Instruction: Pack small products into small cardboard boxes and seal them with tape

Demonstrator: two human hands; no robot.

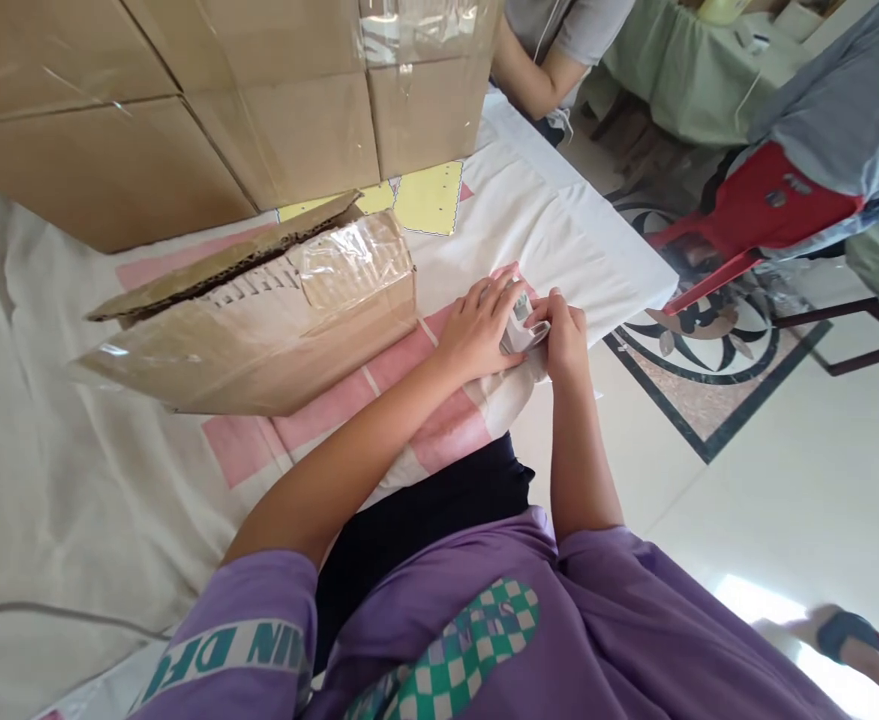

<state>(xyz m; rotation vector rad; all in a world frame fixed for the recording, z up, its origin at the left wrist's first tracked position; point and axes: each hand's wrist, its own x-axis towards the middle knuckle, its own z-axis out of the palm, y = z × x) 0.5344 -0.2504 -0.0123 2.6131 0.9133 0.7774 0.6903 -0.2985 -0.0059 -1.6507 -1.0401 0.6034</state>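
Observation:
My left hand [480, 325] and my right hand [565, 335] meet at the table's near edge. Both are closed around a small grey and white packet [520, 322], held between the fingertips just above the cloth. My left fingers curl over its top and my right fingers pinch its right side. Most of the packet is hidden by the fingers, so I cannot make out what it is. Beneath the hands lies a white cloth with pink squares [439, 425].
An opened cardboard box [259, 320] with a taped flap lies left of my hands. Larger stacked cartons [184, 100] stand behind it. Another person's arm [521, 70] rests at the far table end. A red plastic chair [761, 215] stands on the tiled floor at right.

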